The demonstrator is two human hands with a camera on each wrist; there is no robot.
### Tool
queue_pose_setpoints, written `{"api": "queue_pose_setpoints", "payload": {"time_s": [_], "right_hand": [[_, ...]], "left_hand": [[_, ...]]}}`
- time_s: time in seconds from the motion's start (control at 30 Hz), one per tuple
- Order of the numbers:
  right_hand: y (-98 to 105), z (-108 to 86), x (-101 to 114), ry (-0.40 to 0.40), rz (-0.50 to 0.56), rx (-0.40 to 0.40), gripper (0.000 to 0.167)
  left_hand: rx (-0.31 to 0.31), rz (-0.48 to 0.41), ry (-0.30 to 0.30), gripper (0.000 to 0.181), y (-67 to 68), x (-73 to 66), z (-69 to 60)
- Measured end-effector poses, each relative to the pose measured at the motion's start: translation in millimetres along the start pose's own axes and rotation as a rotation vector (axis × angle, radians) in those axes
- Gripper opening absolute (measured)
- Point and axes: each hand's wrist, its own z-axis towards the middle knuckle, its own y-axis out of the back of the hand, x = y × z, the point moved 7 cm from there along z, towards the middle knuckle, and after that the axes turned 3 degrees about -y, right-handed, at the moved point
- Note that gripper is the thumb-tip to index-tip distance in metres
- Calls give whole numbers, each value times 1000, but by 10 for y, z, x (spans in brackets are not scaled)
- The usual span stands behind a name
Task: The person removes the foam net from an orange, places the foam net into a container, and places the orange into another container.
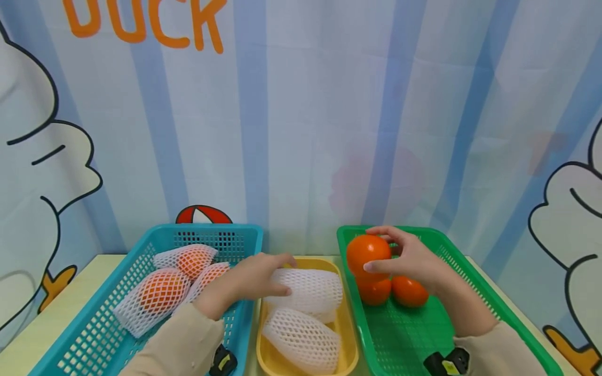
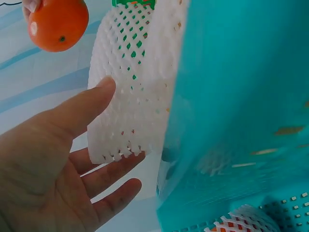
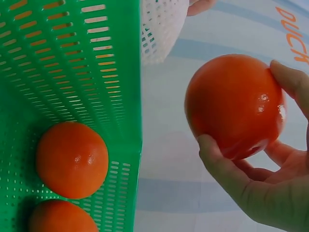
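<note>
My right hand (image 1: 414,258) holds a round, glossy orange-red fruit (image 1: 368,254) between thumb and fingers, raised above the far left of the green basket (image 1: 423,339). Two similar fruits (image 1: 410,291) lie in that basket. In the yellow tray (image 1: 262,349) are white foam net sleeves (image 1: 312,287). My left hand (image 1: 249,279) is at the left end of the upper sleeve. Seen from the left wrist, its thumb (image 2: 96,99) lies over the near side of the sleeve (image 2: 116,106), with the other fingers spread behind its edge and not closed round it.
On the left, a blue basket (image 1: 101,318) contains several fruits in white nets (image 1: 164,292). Its right wall stands beside the yellow tray, and the green basket's left wall borders the tray's other side. A striped printed curtain (image 1: 301,130) hangs behind the pale table (image 1: 70,292).
</note>
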Motion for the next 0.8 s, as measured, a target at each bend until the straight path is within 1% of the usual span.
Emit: {"api": "queue_pose_setpoints", "payload": {"time_s": [0.07, 0.23, 0.33, 0.43, 0.53, 0.67, 0.8], "right_hand": [[-5, 1, -6, -8, -35, 0, 66], [-23, 5, 4, -7, -141, 15, 67], [-34, 10, -5, -26, -202, 27, 65], [-52, 19, -6, -26, -274, 49, 65], [-74, 30, 4, -2, -354, 74, 65], [-97, 47, -24, 6, -426, 113, 64], [-106, 68, -81, -7, -452, 143, 63]], "left_hand": [[7, -4, -1, 40, -7, 9, -7], [27, -33, 19, 40, -7, 32, -22], [35, -52, 20, 40, 7, 41, -45], [30, -54, -5, 41, 44, 44, -89], [16, -70, -3, 41, 96, 67, -144], [4, -94, 53, 39, 160, 138, -210], [-7, -85, 84, 39, 207, 207, -263]]}}
